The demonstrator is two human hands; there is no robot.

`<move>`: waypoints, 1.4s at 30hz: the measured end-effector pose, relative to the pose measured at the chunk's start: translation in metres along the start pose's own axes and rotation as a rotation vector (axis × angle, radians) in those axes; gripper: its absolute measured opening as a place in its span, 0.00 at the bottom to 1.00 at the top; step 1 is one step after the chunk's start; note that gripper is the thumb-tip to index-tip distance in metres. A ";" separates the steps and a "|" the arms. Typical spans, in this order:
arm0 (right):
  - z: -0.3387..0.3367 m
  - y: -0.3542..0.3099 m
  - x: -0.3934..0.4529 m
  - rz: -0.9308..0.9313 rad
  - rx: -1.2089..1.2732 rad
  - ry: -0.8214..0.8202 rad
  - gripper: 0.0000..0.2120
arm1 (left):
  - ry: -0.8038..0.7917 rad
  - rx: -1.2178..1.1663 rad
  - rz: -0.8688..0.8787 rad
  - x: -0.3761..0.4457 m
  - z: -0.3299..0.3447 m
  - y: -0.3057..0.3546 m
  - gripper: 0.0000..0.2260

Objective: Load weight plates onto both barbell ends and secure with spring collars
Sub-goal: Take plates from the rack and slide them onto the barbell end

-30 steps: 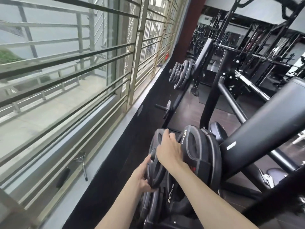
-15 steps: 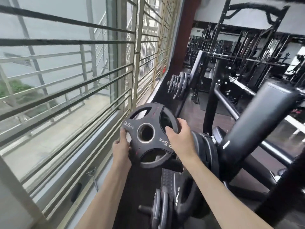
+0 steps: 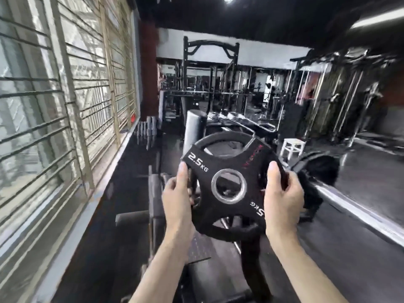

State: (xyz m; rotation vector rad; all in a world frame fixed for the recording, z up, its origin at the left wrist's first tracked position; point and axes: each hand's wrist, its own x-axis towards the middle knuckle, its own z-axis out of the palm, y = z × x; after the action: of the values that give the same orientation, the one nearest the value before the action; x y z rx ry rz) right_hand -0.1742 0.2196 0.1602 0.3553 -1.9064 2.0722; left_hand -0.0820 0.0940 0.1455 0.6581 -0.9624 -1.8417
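We've got the 2.5 kg plate [image 3: 229,186] held up in front of us, mid-air, face toward the camera. Left hand [image 3: 177,197] is wrapped on the left rim, thumb up on the face near the "2.5 KG" mark; right hand [image 3: 282,193] is wrapped on the right rim, thumb up beside the spoke. Both are clamped on the plate, nothing else in them.

Handling call: light for a plate, rigid, rubber-looking coat so grip should be decent. Three cut-out handles; the rim arcs between spokes are the places to hold. The steel-ringed centre hole [image 3: 228,185] is what has to line up with the sleeve, so keep fingers clear of it.

A shiny bar [image 3: 358,208] runs along the right, blurred; we can't tell if that's the target barbell. No spring collars visible. Barred window [image 3: 54,106] on the left.
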 end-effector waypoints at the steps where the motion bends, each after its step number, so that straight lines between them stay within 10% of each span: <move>1: -0.030 0.000 0.007 -0.005 -0.019 0.035 0.15 | -0.035 -0.002 -0.024 -0.021 0.016 -0.012 0.17; 17: -0.383 0.016 0.081 0.073 -0.217 0.396 0.17 | -0.386 0.113 -0.276 -0.275 0.204 -0.147 0.17; 36: -0.431 0.113 0.135 0.455 -0.174 0.094 0.29 | -0.393 0.396 -0.696 -0.323 0.249 -0.176 0.34; 42: -0.422 0.113 0.158 0.707 -0.190 -0.055 0.53 | -0.394 0.406 -0.603 -0.338 0.248 -0.181 0.26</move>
State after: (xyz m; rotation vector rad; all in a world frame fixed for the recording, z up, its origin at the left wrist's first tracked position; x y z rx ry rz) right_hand -0.3542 0.6403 0.0788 -0.3690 -2.4907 2.2430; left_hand -0.2137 0.5315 0.1436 0.9219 -1.5478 -2.3852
